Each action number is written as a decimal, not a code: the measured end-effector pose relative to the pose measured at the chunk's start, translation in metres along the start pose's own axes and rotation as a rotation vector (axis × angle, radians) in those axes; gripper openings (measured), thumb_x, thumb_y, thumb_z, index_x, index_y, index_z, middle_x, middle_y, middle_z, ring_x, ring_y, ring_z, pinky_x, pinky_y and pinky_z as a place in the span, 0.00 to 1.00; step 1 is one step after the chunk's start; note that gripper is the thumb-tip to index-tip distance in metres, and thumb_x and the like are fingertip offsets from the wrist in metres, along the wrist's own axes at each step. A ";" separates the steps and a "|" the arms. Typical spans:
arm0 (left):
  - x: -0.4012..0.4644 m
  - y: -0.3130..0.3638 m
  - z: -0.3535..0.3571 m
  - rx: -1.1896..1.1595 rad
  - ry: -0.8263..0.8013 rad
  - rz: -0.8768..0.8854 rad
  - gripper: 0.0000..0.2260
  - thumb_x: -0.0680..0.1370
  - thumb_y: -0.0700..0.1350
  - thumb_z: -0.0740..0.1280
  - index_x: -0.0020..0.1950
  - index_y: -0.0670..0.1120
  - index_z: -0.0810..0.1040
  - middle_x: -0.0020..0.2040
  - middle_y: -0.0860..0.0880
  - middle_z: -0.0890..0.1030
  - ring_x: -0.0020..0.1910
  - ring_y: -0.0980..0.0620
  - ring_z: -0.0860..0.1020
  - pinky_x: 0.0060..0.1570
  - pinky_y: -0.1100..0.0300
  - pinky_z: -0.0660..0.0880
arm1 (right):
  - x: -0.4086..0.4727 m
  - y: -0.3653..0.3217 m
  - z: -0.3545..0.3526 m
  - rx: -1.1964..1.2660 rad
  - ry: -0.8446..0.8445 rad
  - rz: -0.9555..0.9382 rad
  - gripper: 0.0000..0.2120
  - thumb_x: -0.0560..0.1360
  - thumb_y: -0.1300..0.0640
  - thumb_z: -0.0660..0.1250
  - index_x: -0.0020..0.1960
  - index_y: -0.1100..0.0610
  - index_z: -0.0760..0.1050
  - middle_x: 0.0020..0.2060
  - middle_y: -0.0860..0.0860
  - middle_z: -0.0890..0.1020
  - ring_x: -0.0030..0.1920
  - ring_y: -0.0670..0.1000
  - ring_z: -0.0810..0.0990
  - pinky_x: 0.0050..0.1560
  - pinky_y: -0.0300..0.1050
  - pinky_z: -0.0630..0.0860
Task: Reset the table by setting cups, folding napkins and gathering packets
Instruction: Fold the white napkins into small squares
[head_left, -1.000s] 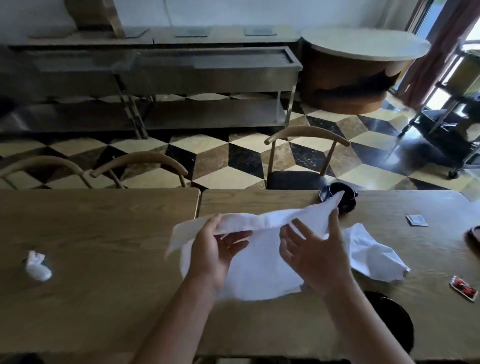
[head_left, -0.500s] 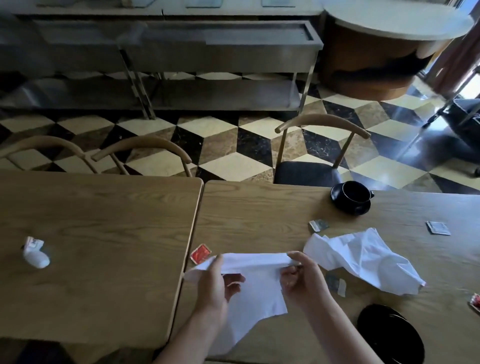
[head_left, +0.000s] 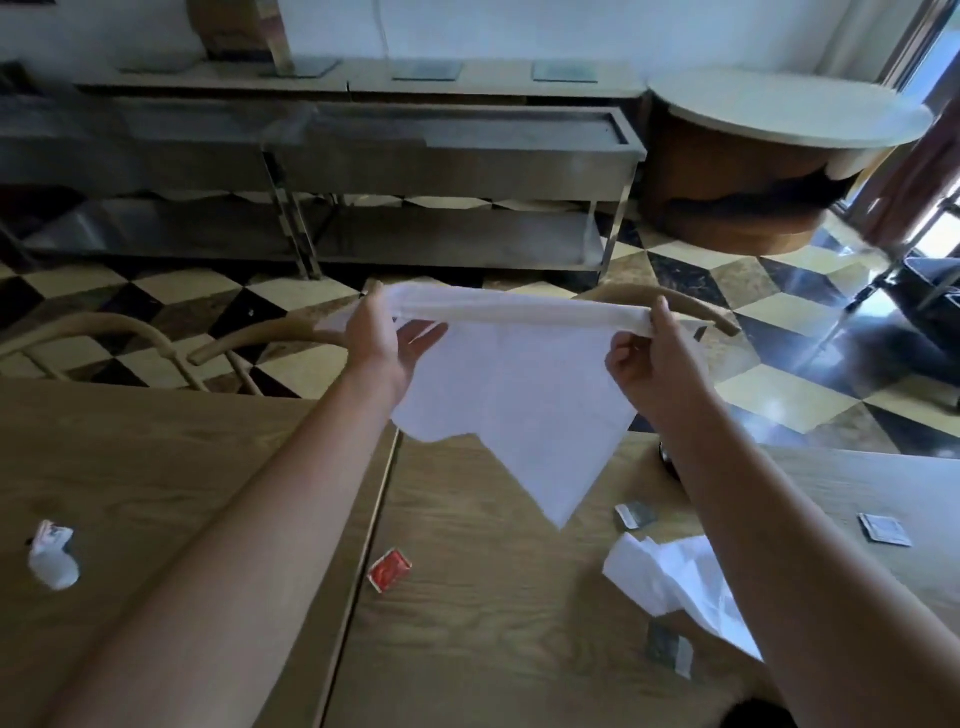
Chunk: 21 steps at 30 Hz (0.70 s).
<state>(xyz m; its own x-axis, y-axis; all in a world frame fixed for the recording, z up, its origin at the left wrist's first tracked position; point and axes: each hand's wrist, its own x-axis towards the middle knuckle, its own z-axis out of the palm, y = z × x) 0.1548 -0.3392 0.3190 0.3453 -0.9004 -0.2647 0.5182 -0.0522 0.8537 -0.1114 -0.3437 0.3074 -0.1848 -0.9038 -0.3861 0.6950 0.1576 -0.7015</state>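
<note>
Above the wooden table (head_left: 467, 623), a white napkin (head_left: 519, 395) hangs taut in midair, left hand (head_left: 382, 343) and right hand (head_left: 647, 358) each pinching an end of its rolled top edge. Risk: loose lower point swings, skewing the fold; a red packet (head_left: 389, 570) lies below.

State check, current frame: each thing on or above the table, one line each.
White cloth napkin: held up, top edge rolled, point hanging.
Left hand: gripping its left end.
Right hand: pinching its right end.
Second white napkin: crumpled on table.
Red sauce packet: lying flat.
</note>
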 end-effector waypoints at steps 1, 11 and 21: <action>0.001 0.006 0.002 -0.005 -0.018 0.017 0.17 0.81 0.48 0.60 0.64 0.39 0.77 0.55 0.37 0.82 0.53 0.37 0.83 0.52 0.41 0.81 | -0.002 -0.006 0.006 0.006 -0.016 -0.016 0.11 0.81 0.49 0.67 0.47 0.56 0.74 0.30 0.51 0.77 0.26 0.46 0.74 0.27 0.38 0.69; -0.027 -0.050 -0.076 0.120 0.008 -0.115 0.05 0.77 0.41 0.64 0.48 0.45 0.80 0.38 0.46 0.82 0.35 0.50 0.80 0.32 0.58 0.79 | -0.038 0.077 -0.069 -0.042 0.151 0.138 0.06 0.81 0.51 0.67 0.53 0.53 0.74 0.35 0.50 0.78 0.23 0.44 0.75 0.23 0.34 0.71; -0.098 -0.197 -0.248 0.242 0.308 -0.624 0.07 0.79 0.44 0.63 0.44 0.43 0.77 0.29 0.45 0.80 0.28 0.47 0.78 0.21 0.63 0.73 | -0.120 0.215 -0.226 -0.445 0.401 0.504 0.04 0.78 0.60 0.69 0.46 0.59 0.75 0.32 0.54 0.76 0.28 0.50 0.75 0.22 0.36 0.71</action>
<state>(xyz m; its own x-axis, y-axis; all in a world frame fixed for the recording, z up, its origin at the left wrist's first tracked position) 0.2127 -0.1334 0.0660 0.2654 -0.5120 -0.8170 0.5151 -0.6410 0.5690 -0.0965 -0.1115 0.0673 -0.2171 -0.4812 -0.8493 0.4333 0.7321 -0.5256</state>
